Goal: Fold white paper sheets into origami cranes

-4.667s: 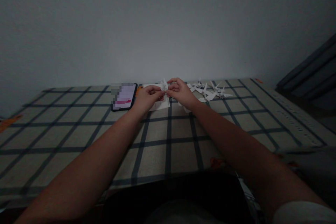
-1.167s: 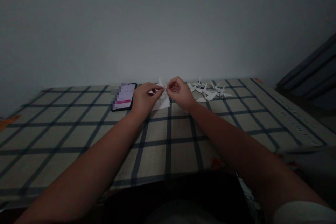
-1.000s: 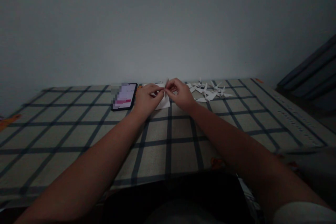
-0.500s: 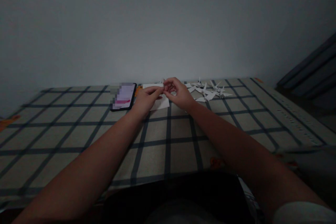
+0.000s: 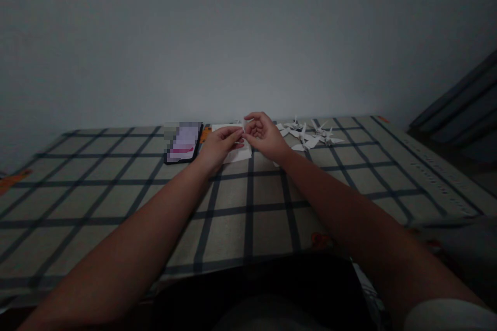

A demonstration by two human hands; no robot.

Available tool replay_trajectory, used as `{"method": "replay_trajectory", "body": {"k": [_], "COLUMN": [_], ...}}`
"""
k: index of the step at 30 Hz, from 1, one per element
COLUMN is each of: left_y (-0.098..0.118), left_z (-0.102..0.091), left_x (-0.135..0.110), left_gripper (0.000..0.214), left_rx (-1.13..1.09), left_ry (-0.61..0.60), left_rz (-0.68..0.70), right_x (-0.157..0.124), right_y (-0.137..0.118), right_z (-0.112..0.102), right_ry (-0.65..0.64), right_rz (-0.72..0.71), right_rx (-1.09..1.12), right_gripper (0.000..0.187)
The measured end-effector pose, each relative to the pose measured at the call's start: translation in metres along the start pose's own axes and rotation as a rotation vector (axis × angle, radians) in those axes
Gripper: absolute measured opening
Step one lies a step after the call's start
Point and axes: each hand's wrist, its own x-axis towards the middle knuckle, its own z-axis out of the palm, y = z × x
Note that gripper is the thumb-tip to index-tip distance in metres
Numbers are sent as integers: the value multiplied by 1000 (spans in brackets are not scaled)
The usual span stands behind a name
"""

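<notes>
Above the far middle of the table, my left hand [image 5: 221, 146] and my right hand [image 5: 266, 137] meet at the fingertips. Both are closed in a pinch on a small piece of folded white paper [image 5: 244, 124]. Only a thin upright edge of it shows; my fingers hide the rest. White paper sheets [image 5: 241, 154] lie flat beneath my hands, partly covered by them. Just right of my right hand, several white origami cranes [image 5: 304, 137] rest in a cluster on the cloth.
A smartphone [image 5: 184, 142] with a lit screen lies left of my left hand. A checked cloth [image 5: 267, 227] covers the table, which meets a plain wall [image 5: 248, 46] at the back. Dark striped fabric [image 5: 462, 108] stands at the far right.
My right fingers have shifted and opened slightly, and more of the folded paper's upright edge shows between my hands. The cranes and phone stay in place.
</notes>
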Motion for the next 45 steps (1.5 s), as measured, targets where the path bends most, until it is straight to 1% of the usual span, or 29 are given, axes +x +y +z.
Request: {"method": "replay_trajectory", "body": {"k": [7, 10, 14, 18, 20, 26, 34, 37, 41, 45], "left_y": [5, 4, 3, 5, 6, 9, 6, 7, 10, 10], "left_z": [1, 1, 1, 2, 3, 3, 0, 2, 4, 3], "left_x": [-3, -4, -3, -3, -4, -5, -1, -3, -6, -4], "left_gripper": [48, 49, 47, 42, 41, 40, 36, 37, 39, 34], "left_rx": [-7, -11, -13, -1, 26, 88, 169, 166, 149, 144], "left_ry": [11, 5, 10, 15, 38, 107, 159, 158, 129, 149], "left_rz": [1, 4, 2, 1, 8, 67, 131, 116, 69, 74], "right_x": [-1, -2, -2, -1, 0, 2, 3, 4, 2, 1], "right_y": [-3, -5, -7, -3, 1, 11, 10, 10, 9, 7], "right_z": [1, 1, 1, 1, 1, -4, -3, -3, -3, -4], "right_ry": [-23, -18, -6, 5, 14, 11, 62, 73, 49, 50], "right_rz": [-6, -16, 19, 19, 23, 61, 98, 100, 91, 62], "right_rx": [27, 32, 22, 57, 55, -42, -10, -10, -24, -67], "right_gripper": [37, 36, 36, 37, 35, 29, 22, 24, 26, 18]}}
